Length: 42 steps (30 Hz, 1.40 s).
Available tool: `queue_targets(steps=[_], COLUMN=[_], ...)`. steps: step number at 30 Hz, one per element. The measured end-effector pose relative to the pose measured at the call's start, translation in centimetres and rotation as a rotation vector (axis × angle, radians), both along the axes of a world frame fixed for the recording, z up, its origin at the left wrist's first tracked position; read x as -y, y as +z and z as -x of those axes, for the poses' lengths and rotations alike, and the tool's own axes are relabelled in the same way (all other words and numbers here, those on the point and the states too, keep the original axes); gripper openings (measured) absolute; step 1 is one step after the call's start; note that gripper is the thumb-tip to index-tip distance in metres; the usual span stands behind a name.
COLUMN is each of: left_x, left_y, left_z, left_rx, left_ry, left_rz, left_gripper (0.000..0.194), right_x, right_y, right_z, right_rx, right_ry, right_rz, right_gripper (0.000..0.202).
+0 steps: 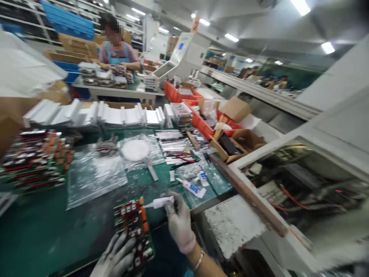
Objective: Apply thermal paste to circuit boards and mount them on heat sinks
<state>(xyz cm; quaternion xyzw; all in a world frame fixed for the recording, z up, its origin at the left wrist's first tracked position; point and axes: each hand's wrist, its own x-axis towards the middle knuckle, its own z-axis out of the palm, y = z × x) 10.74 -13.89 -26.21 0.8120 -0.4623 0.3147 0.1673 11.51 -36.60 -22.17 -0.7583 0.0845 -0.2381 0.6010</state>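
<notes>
A green circuit board [135,227] with dark red parts and orange blocks along its right side lies at the front of the bench. My left hand [117,254], in a pale glove, holds its lower left side, fingers across the parts. Gloved too, my right hand [179,221] pinches a white squeeze tube [162,202] with a thin nozzle. The nozzle points left, its tip close to the board's upper right corner; whether it touches I cannot tell. Beyond that hand lie another tube [191,187] with blue print and a smaller blue-and-white packet [203,179].
Stacked circuit boards [34,159] stand at the left. Clear plastic bags [95,173], a white disc [135,150], metal strips [173,142] and red-handled pliers [184,156] cover the middle. White profiles [109,115] line the back. A machine frame [288,184] borders the right; a co-worker [118,50] sits beyond.
</notes>
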Motion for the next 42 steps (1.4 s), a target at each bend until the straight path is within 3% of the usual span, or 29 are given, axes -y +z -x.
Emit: queue_targets(steps=[4, 8, 14, 20, 25, 30, 35, 42], left_x=[1.4, 2.0, 1.7, 1.4, 1.5, 1.3, 0.9, 0.8], left_y=[2.4, 3.0, 2.7, 2.1, 1.9, 1.6, 1.0, 0.6], left_z=[1.1, 1.8, 2.1, 2.5, 2.7, 2.6, 2.7, 2.8], left_rx=[-0.059, -0.104, -0.157, -0.259, -0.208, -0.2, -0.246, -0.246], left_ry=[0.086, 0.1, 0.105, 0.109, 0.107, 0.094, 0.096, 0.1], left_rz=[0.134, 0.221, 0.234, 0.121, 0.194, 0.17, 0.077, 0.076], left_gripper=[0.008, 0.005, 0.006, 0.015, 0.01, 0.011, 0.02, 0.019], right_x=[0.3, 0.5, 0.9, 1.1, 1.1, 1.3, 1.5, 1.2], right_y=[-0.6, -1.1, -1.6, -1.3, -1.6, -1.9, -2.4, -1.5], right_z=[0.7, 1.5, 2.8, 3.4, 3.7, 4.0, 4.4, 4.6], right_rx=[-0.003, 0.027, 0.016, 0.008, 0.012, 0.056, 0.073, 0.133], right_ry=[0.007, 0.016, 0.017, 0.019, 0.04, 0.027, 0.026, 0.049], right_rz=[0.044, 0.079, 0.13, 0.127, 0.135, 0.242, 0.234, 0.284], right_gripper=[0.026, 0.023, 0.025, 0.027, 0.026, 0.023, 0.02, 0.019])
